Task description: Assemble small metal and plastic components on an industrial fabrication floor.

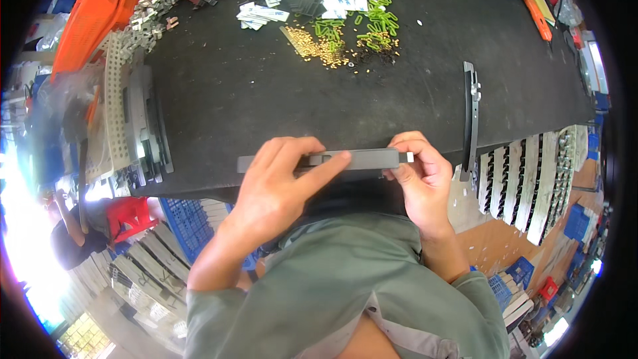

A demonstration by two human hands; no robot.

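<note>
Shirt (pixel 345 272): grey-green, nearest the camera.
Left hand (pixel 269 193): grasping the grey bar (pixel 375 159), thumb on its face.
Right hand (pixel 425 183): pinching its right end, by a small white piece (pixel 409 157).
Bar's place: crosswise between both hands, at the bench's (pixel 319 106) near edge.
Far side: green loops (pixel 382 18), gold bits (pixel 309 45).

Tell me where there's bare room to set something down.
Mid-table, between the gold pieces and the held grey bar; also between the dark strip at right and the orange object. Crowded: far side, with green loops and white pieces; left edge, with grey strips.
</note>
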